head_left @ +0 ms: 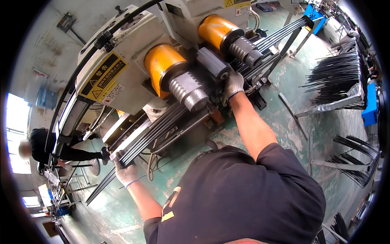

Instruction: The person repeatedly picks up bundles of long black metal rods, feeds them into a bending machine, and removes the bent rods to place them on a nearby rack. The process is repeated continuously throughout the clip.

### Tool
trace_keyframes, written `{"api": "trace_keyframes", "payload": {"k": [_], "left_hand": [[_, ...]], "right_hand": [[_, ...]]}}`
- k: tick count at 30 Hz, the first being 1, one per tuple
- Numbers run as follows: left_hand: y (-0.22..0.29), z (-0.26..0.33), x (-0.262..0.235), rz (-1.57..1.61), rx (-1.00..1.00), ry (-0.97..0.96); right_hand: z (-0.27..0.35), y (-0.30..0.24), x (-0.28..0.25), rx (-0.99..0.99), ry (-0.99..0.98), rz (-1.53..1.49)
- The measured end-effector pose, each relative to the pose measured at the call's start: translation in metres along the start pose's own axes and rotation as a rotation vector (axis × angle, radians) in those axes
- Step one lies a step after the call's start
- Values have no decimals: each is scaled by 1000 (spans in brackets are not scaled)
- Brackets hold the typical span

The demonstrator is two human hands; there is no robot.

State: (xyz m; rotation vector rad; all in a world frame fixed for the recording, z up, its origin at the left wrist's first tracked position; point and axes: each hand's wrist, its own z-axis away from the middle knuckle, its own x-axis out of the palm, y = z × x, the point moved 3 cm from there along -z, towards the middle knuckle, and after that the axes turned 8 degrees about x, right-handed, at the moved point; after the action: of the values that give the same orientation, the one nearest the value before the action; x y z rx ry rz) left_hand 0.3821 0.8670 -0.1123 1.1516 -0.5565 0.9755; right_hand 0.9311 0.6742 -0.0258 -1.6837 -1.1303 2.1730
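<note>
My left hand (125, 171), in a white glove, grips a bundle of long dark metal rods (150, 136) near their lower left end. The rods run diagonally up and right through a white machine (122, 44), between two grey threaded rollers (189, 90) with yellow housings (160, 61). My right hand (233, 84), also gloved, rests on the rods just beyond the nearer roller, beside the second roller (245, 49). More of the rods (284, 32) stick out at the upper right.
Racks of dark rods (335, 75) stand at the right on the green floor (284, 122), with more rods (355, 146) lower down. Another person in dark clothes (48, 148) stands at the left by a bench. A yellow warning label (102, 77) is on the machine.
</note>
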Motion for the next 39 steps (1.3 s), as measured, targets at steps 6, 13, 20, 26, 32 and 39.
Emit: {"api": "trace_keyframes", "payload": {"k": [6, 13, 20, 26, 32, 39], "left_hand": [[-16, -15, 15, -162, 103, -51], [-80, 32, 39, -92, 22, -147], [-90, 62, 67, 73, -120, -136], [-42, 45, 48, -87, 57, 80], [-62, 38, 41, 28, 56, 100], [-15, 37, 27, 150, -143, -92]], "right_hand": [[-79, 110, 86, 350, -45, -835], [7, 51, 49, 248, -111, -1062], [3, 153, 73, -206, -42, 679], [17, 198, 86, 494, -320, -1160], [25, 231, 128, 466, -173, -727], [61, 232, 210, 647, -265, -947]]}}
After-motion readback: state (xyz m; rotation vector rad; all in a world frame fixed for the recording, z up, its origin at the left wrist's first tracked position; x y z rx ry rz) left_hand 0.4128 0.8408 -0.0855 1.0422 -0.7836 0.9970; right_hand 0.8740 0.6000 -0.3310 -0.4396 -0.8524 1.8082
